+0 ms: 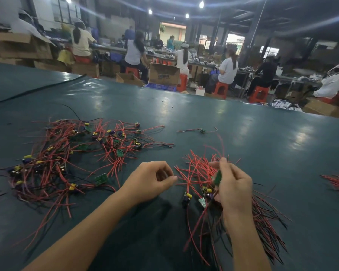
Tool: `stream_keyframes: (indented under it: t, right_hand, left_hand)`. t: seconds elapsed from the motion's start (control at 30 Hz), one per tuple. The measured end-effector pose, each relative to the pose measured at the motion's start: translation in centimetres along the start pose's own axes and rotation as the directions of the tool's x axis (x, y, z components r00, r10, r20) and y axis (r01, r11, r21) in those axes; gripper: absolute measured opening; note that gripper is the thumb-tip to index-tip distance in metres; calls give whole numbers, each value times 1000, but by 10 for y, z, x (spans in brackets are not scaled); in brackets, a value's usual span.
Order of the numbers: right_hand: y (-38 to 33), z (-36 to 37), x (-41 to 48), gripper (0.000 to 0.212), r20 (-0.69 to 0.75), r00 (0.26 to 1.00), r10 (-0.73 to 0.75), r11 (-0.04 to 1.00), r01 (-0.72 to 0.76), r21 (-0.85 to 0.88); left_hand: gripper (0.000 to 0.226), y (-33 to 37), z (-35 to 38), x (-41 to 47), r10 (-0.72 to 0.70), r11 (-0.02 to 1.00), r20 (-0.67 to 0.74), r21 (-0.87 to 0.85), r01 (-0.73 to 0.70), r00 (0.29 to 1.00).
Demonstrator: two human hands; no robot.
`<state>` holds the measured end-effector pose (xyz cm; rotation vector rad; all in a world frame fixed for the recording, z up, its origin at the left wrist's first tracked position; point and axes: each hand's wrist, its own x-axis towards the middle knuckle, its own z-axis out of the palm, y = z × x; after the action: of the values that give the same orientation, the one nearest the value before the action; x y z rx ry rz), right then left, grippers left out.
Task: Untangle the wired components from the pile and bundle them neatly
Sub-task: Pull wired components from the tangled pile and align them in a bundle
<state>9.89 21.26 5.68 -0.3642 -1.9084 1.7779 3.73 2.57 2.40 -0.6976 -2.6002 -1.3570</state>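
Right hand [231,184] grips the bundle [198,173] so its wires hang together; left hand [151,178] curls, hold unclear; pile [76,153] lies at ten o'clock.

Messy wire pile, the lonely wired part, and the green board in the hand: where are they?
messy wire pile [76,153], head view, tangled middle.
lonely wired part [203,131], head view, its small board.
green board [218,177], head view, its visible face.

Right hand [233,189] grips wire bundle [197,170]; left hand [153,180] maybe pinches one.
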Motion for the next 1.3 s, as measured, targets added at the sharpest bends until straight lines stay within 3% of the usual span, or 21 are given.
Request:
stream_keyframes:
  t: [0.03,0.1,0.2,0.27,0.4,0.5,0.6,0.77,0.93,1.1,1.3]
  right_hand:
    - [3,-1,-1,37,42,995,-88,968,95,-233]
    - [7,0,-4,37,145,978,-149,805,205,-556]
    - [9,2,-9,26,136,986,-101,680,168,-713]
    - [11,5,-10,30,119,986,-116,640,166,-750]
    - [12,14,-14,22,130,944,-304,705,314,-636]
    - [15,31,-22,8,196,920,-339,827,391,-404]
    - [19,45,-32,8,290,892,-346,855,427,-293]
    - [28,51,-39,17,438,817,-375,789,529,-311]
    - [27,49,-38,17,434,809,-396,779,546,-307]
    - [27,49,-38,17,419,807,-416,773,557,-304]
    - [26,49,-38,16,417,809,-415,782,551,-291]
  left_hand:
    - [14,-2,-1,0,-5,997,-41,81,8,999]
    - [10,-5,-7,1,26,970,-136,244,8,990]
    - [10,-13,-19,4,92,919,-273,395,24,957]
    - [19,-23,-26,7,43,876,-322,467,119,946]
    - [42,-44,-33,9,-219,743,-287,570,349,933]
    - [53,-54,-34,9,-340,657,-201,648,385,919]
    - [53,-55,-35,9,-362,638,-195,661,395,911]
    - [47,-47,-42,7,-337,729,-216,557,399,916]
    - [33,-35,-57,10,-276,645,-378,608,462,884]
    - [28,-34,-59,7,-543,534,-211,661,528,813]
    - [29,-29,-52,7,-460,621,-232,605,498,857]
